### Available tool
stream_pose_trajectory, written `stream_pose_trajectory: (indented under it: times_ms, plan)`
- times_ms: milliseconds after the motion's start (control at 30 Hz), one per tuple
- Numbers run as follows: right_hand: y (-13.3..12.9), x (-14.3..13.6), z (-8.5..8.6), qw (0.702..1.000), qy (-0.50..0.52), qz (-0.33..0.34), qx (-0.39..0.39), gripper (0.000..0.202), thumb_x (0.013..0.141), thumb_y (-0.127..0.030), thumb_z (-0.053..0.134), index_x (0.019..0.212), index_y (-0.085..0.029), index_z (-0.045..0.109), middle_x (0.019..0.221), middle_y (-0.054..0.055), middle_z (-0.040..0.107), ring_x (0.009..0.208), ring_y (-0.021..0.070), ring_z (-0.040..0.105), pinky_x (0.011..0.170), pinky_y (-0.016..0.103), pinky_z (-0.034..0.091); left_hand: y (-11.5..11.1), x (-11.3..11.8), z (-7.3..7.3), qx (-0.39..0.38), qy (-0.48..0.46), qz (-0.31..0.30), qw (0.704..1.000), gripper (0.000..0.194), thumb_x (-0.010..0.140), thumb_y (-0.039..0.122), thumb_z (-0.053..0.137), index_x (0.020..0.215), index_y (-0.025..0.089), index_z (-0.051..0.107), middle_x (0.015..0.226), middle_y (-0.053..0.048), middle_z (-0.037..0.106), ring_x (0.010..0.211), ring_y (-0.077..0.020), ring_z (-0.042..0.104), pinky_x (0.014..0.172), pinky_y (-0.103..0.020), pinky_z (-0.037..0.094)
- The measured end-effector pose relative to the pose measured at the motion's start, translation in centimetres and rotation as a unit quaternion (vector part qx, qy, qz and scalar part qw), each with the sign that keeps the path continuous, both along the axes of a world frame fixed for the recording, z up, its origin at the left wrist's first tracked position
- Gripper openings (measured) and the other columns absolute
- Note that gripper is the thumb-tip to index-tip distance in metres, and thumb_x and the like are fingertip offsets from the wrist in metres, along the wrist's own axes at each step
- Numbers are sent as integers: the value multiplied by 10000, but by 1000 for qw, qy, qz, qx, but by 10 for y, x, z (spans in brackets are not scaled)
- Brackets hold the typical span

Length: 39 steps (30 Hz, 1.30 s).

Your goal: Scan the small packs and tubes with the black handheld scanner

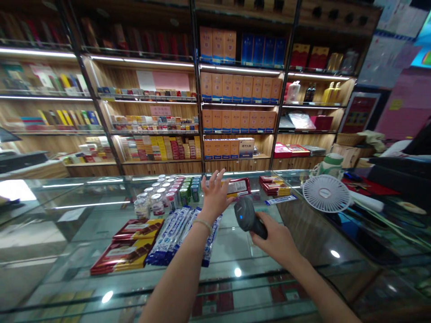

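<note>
My right hand [278, 237] is wrapped round the handle of a dark grey barcode scanner [245, 214], which has a blue light and points forward and left. My left hand [215, 195] is stretched out over the glass counter with its fingers spread. Just beyond it, partly hidden by the fingers, is a red and yellow chocolate packet [239, 187] with a white barcode label; I cannot tell whether the hand touches it. Long blue and silver packets [173, 235] lie below my left wrist, with red and yellow chocolate packets [126, 251] to their left.
Small lidded jars and tubes [164, 193] stand in rows behind the blue packets. Further right are stacked chocolate packets [274, 185], a single blue packet [281, 199], a white fan [326, 193] and cables. Shelves with orange boxes [240, 87] line the wall.
</note>
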State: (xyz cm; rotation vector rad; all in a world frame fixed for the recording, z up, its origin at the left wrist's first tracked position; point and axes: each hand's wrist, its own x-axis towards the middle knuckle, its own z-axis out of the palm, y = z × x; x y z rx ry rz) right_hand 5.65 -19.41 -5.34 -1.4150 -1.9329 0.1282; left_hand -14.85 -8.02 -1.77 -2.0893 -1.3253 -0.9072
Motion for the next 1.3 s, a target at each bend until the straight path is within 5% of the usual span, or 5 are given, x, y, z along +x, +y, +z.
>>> stream_pose_trajectory:
  times_ms: [467,800,933,1100,1300]
  plan:
    - [6,12,25,977,171,33,-121,292,755,-408,569,968,-216,624,627,-29,624,587,184,608,518,270,433,2,-2,-3,1,-13,6,1000,646,731,416,815,1322,262,603,1614,-141,394,1489,-366,333,1226,-660,89]
    - [10,13,15,996,-35,-75,-34,268,862,-396,561,1061,-243,652,803,52,751,739,266,719,646,317,460,3,-3,-3,3,-7,11,1000,674,715,443,831,1325,273,598,1625,-146,373,1492,-377,320,1218,-664,92]
    - [14,8,5,990,-128,-41,49,195,847,-296,584,1013,-223,656,926,69,767,927,280,718,1003,487,453,3,-2,-2,1,-10,11,1000,663,718,432,828,1316,267,596,1618,-147,386,1489,-369,328,1217,-665,96]
    - [19,5,-7,974,-183,-47,124,260,809,-283,635,1051,-197,670,1410,135,617,1417,361,449,1196,643,215,3,-3,-2,4,-6,10,1000,629,742,426,805,1315,272,595,1621,-140,381,1491,-361,326,1220,-656,99]
    - [21,1,-10,970,-207,-41,122,276,812,-379,697,1019,-196,698,1522,135,514,1493,358,328,1223,639,169,4,-2,-3,3,-8,10,1000,618,750,442,795,1309,262,601,1616,-153,386,1484,-366,334,1224,-651,72]
